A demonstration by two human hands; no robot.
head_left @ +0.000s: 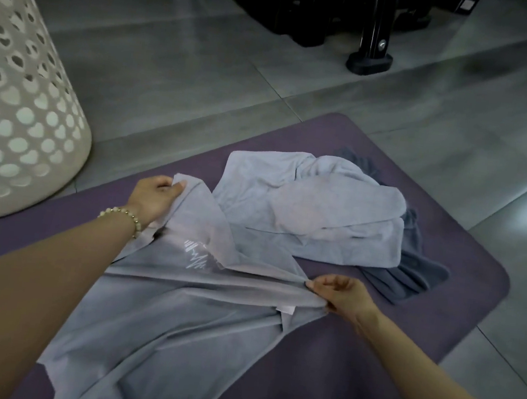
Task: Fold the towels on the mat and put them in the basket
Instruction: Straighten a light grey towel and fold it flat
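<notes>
With our left hand (155, 196) and right hand (341, 293) each pinching an edge of the pale towel (179, 304), we should pull it taut and flat on the mat (353, 355) before folding.

a home workout room is suggested by a purple exercise mat (334, 375) laid on grey floor tiles (172, 60), a white laundry basket (22, 102) and black equipment frames (376, 29) behind.

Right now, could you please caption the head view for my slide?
Left hand and right hand pinch a grey towel on the purple mat, more towels heaped behind, white basket nearby.
</notes>
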